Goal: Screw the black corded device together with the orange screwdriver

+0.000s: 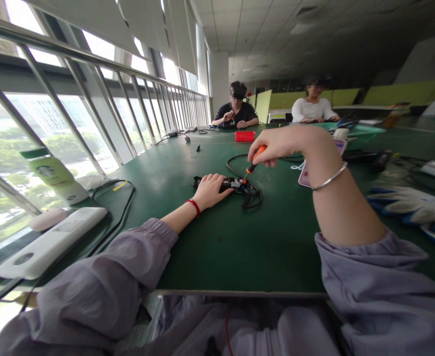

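Observation:
My left hand (212,192) lies over a black elongated device (226,185) on the green tabletop, its fingers wrapped across the body and pressing it down. In my right hand (278,143) is a screwdriver (253,165) with an orange and black handle, held from above and tilted. Its shaft slants down to the device's right end, where a grey part and small wires show. Whether the tip sits in a screw is too small to tell. A black cable (253,201) curls beside that end of the device.
A red tray (244,136) stands farther back on the table (187,247). At left are a green-capped bottle (56,175) and a white power strip-like box (52,242). Work gloves (413,207), a phone (305,174) and a green basket (365,130) are at right. Two people sit opposite.

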{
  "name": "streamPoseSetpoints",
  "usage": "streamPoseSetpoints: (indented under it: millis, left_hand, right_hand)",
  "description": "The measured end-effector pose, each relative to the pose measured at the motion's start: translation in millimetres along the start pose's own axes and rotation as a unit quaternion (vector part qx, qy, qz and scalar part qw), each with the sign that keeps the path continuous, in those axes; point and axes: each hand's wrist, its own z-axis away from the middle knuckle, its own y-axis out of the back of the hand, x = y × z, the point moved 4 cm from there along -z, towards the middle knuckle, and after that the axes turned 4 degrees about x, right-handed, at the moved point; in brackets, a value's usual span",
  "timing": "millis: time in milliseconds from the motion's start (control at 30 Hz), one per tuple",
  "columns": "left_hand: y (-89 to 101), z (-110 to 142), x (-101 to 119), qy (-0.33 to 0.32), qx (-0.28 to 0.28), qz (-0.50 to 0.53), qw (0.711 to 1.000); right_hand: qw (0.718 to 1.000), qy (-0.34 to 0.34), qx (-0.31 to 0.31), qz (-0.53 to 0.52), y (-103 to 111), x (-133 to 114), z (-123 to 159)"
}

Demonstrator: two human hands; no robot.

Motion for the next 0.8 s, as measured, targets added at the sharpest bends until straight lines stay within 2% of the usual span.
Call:
streamPoseSetpoints:
  millis: [233, 533, 733, 800]
  left_hand:
    - [-0.8, -1.3, 0.9, 0.003, 0.002, 0.001, 1.0]
    - [0.2, 0.7, 0.7, 0.002, 0.006, 0.002, 1.0]
    - [1.3, -0.1, 1.3, -0.007, -0.002, -0.005, 1.0]
    - [0.6, -0.8, 1.3, -0.008, -0.003, -0.008, 1.0]
  right_hand:
    - [0.997, -0.07, 0.005, 0.025, -2.0, -2.0, 1.9]
    - [0.999, -0.023, 0.025, -0.001, 0.5, 3.8, 2.8]
    - [0.995, -0.061, -0.028, -0.067, -5.2, 2.4, 4.0]
    - [0.995, -0.063, -0.024, -0.068, -4.8, 4.2, 2.1]
